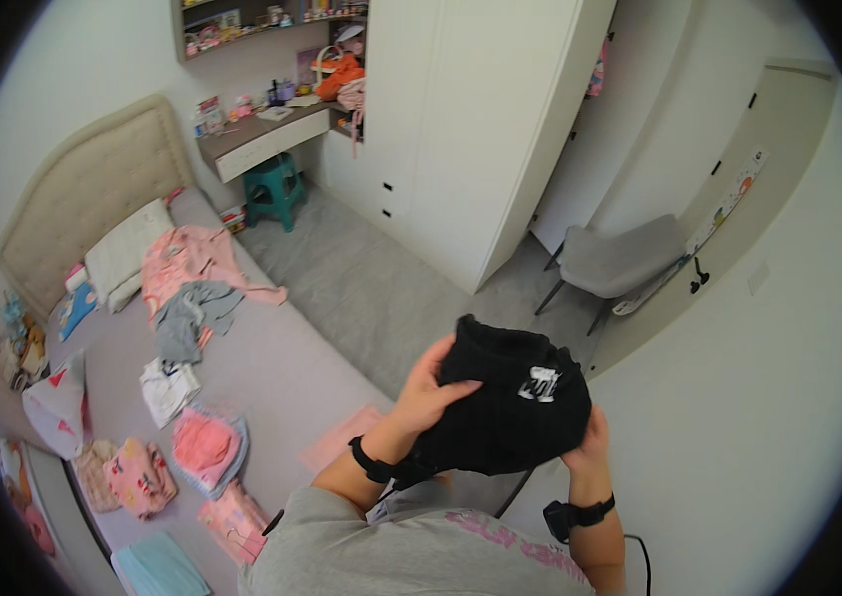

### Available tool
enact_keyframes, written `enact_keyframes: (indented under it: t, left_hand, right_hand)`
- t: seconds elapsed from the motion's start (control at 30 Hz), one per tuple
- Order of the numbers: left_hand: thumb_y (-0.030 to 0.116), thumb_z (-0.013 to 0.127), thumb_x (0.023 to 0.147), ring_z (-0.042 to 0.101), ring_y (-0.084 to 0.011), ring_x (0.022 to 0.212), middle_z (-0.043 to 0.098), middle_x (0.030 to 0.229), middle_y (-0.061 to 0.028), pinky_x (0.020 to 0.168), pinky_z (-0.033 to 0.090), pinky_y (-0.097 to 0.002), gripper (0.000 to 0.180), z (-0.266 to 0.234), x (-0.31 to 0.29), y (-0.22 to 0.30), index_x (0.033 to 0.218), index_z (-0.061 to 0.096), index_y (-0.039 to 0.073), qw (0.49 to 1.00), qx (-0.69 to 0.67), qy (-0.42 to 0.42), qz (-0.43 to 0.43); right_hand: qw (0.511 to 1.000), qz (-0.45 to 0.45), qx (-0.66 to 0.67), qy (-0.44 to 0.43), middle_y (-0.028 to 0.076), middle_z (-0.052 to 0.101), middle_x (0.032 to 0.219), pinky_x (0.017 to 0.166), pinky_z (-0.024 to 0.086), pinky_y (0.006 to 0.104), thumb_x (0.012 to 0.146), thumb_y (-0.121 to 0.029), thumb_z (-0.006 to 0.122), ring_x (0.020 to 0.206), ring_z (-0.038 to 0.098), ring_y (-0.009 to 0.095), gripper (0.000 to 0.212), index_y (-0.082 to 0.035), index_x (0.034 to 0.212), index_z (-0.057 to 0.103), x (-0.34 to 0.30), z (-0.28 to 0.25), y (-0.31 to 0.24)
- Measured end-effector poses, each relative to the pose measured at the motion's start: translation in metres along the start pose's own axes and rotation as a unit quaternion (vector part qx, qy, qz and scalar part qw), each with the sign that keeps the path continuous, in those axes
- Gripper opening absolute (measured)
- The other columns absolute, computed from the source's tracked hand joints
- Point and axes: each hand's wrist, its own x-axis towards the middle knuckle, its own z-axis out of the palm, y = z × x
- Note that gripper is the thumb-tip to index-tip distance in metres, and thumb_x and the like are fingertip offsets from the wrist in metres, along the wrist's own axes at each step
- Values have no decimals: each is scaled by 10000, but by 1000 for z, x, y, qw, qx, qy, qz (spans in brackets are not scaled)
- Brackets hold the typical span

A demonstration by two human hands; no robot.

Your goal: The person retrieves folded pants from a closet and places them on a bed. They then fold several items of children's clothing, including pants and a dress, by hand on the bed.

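Note:
A black cloth garment (480, 422) with a white printed patch hangs bunched and partly folded in front of my body; its exact kind does not show. My left hand (438, 385) grips its upper left side, thumb lying over the front and fingers behind the cloth. At its lower right edge my right hand (592, 437) holds on, most of its fingers hidden behind the fabric. Both wrists wear black bands. Below left, a flat pink cloth (341, 437) lies on the edge of the bed (287, 372).
Folded clothes, among them a pink pile (207, 442) and a light blue cloth (160, 566), lie on the bed. A grey garment (192, 318) is spread near the pillow (128, 253). A grey chair (619, 258), green stool (275, 191) and white wardrobe (470, 129) stand beyond.

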Motion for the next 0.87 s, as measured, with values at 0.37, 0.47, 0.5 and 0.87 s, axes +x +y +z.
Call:
enact_keyframes:
  t: [0.37, 0.47, 0.5, 0.87]
  left_hand:
    - [-15, 545, 672, 638, -204, 874, 637, 962, -108, 818, 509, -305, 425, -95, 201, 10, 1096, 520, -17, 960, 10, 259, 103]
    - [-40, 607, 716, 621, -147, 889, 644, 985, -65, 813, 489, -268, 379, -144, 227, 38, 1089, 559, -1, 966, 104, 211, 108]
    - [-20, 638, 729, 620, -136, 875, 645, 975, -59, 803, 490, -263, 347, -151, 236, 51, 1069, 569, 3, 964, 141, 202, 102]
    - [154, 703, 828, 611, -114, 823, 658, 901, -38, 766, 481, -254, 233, -238, 239, 116, 972, 621, -10, 871, 211, 420, 144]
  right_hand:
    - [950, -5, -292, -109, 33, 633, 981, 813, 468, 260, 878, -104, 614, 884, 585, 112, 238, 18, 1080, 587, 300, 59, -74]
    - [937, -94, -329, -65, -5, 625, 868, 735, 456, 230, 849, -79, 659, 812, 568, 88, 126, -4, 945, 629, 377, 105, -93]
    - [933, -86, -341, -76, -13, 618, 849, 718, 448, 223, 851, -107, 677, 794, 559, 83, 141, -9, 941, 630, 402, 115, -95]
    - [881, -16, -291, -372, 11, 536, 1105, 779, 437, 200, 882, -28, 602, 823, 531, 70, 539, -125, 1379, 416, 591, 197, 10]
